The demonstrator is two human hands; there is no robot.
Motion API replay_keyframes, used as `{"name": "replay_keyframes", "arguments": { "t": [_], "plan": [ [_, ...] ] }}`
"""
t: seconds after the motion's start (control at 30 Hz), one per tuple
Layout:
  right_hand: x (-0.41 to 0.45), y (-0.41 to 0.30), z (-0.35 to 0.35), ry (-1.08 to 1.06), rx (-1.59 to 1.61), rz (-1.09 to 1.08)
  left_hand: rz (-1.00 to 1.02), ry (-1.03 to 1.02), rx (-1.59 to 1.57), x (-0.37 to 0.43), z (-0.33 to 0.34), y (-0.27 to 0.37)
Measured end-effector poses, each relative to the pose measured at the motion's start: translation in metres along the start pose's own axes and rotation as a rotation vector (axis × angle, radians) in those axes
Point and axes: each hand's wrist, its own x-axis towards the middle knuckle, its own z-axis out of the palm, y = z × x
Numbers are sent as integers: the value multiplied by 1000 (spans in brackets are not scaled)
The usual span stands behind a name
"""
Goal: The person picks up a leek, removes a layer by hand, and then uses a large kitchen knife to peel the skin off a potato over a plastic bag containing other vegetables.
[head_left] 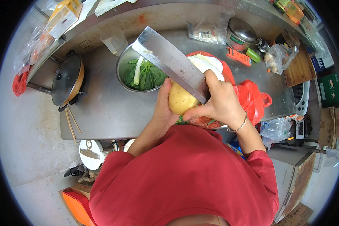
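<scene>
My left hand [164, 103] grips a yellow potato [180, 99] from its left side, thumb along the top. In my right hand [221, 101] is a broad cleaver [169, 60], held near the heel of its blade, its handle hidden by the fingers. The blade slants up and left, its lower edge against or just over the potato. My right thumb reaches under to the potato's lower right. Behind the blade stands a steel pot [120, 73] with leafy greens [149, 76] and a white stalk [138, 70] in it.
A pale cabbage [207, 64] lies in a red plastic bag [248, 99] right of my hands. A lidded pan [67, 79] and chopsticks [70, 124] sit left. An orange grater [238, 57], cucumber piece [253, 55] and lidded steel pot [240, 34] are farther back. A shelf edge [158, 7] overhangs the steel table [107, 113].
</scene>
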Motion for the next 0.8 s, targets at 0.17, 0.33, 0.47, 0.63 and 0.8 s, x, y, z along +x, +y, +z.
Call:
{"name": "replay_keyframes", "arguments": {
  "t": [0.17, 0.33, 0.47, 0.63, 0.8],
  "plan": [
    [-1, -2, -1, -54, -3, 16, 9, 71, 27, -2, 7, 1],
    [-3, -2, 0, -123, -34, 30, 38, 110, 85, -6, 5, -2],
    [-2, -3, 0, -149, -23, -5, 11, 72, 3, -6, -10, -5],
    [-3, -5, 2, -149, -28, -26, -49, 79, 3, -5, -13, -6],
    [1, -4, 4, -128, -247, -144, -77, 138, -81, 0, -2, -2]
  ]
}}
